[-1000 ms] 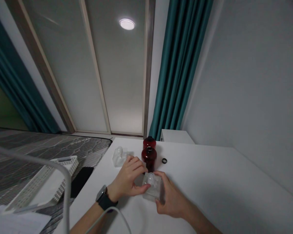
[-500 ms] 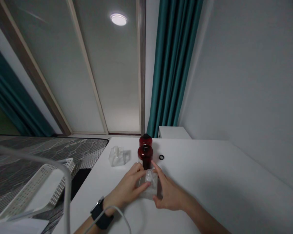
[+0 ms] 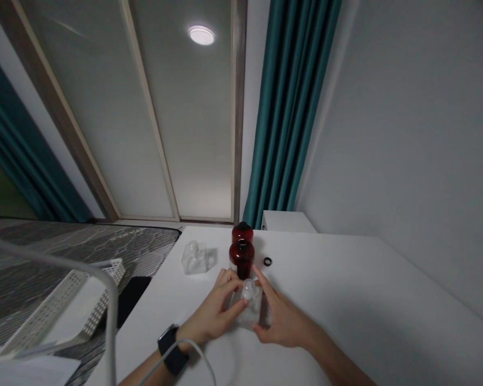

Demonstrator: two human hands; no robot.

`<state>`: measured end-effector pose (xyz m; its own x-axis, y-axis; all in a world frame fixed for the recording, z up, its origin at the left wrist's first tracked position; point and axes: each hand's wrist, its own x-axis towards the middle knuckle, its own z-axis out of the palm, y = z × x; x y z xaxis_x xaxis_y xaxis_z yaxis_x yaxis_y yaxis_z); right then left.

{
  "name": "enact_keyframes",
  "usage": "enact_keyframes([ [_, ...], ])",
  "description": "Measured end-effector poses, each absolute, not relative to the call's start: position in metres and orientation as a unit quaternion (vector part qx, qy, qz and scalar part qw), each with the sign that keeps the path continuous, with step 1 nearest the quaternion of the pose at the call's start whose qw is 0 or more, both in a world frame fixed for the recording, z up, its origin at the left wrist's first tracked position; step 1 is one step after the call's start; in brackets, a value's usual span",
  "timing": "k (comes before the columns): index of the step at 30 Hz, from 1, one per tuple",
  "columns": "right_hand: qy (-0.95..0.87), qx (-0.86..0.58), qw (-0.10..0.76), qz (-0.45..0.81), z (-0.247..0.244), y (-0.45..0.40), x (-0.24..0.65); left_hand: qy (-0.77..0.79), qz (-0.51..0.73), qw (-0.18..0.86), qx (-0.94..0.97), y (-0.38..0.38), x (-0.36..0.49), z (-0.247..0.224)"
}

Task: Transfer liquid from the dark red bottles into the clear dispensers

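A clear plastic piece with a rounded knob (image 3: 248,305) sits on the white table in front of the dark red bottles. My left hand (image 3: 221,308) grips it from the left, thumb and fingers around the knob. On its right side, my right hand (image 3: 279,316) holds the same piece between thumb and fingers. Just beyond my fingertips stands a dark red, glossy bottle (image 3: 242,254), with another red bottle (image 3: 242,231) right behind it. A similar clear piece (image 3: 195,258) rests to the left, and a small black ring (image 3: 268,261) lies to the right.
The white table (image 3: 338,300) reaches to the wall on the right. At the left, below table level, is a white perforated basket (image 3: 48,316). A pale cable (image 3: 111,321) arcs across the near left. Behind the table stands a white cabinet (image 3: 287,221).
The view has shifted slightly, so the table items appear a little further right. Both hands keep nearly the same hold on the clear piece; my left wrist has turned slightly.
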<state>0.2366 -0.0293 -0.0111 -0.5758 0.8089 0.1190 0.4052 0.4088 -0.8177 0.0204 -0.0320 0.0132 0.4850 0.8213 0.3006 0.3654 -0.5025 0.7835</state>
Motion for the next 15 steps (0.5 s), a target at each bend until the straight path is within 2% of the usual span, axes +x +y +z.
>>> enact_keyframes([
  [12, -0.79, -0.39, 0.257, 0.396, -0.011, -0.028, 0.236, 0.403, 0.392, 0.289, 0.775, -0.032, 0.029, 0.003],
  [15, -0.788, -0.382, 0.249, 0.413, -0.009, -0.027, 0.241, 0.399, 0.386, 0.308, 0.772, -0.029, 0.023, 0.005],
])
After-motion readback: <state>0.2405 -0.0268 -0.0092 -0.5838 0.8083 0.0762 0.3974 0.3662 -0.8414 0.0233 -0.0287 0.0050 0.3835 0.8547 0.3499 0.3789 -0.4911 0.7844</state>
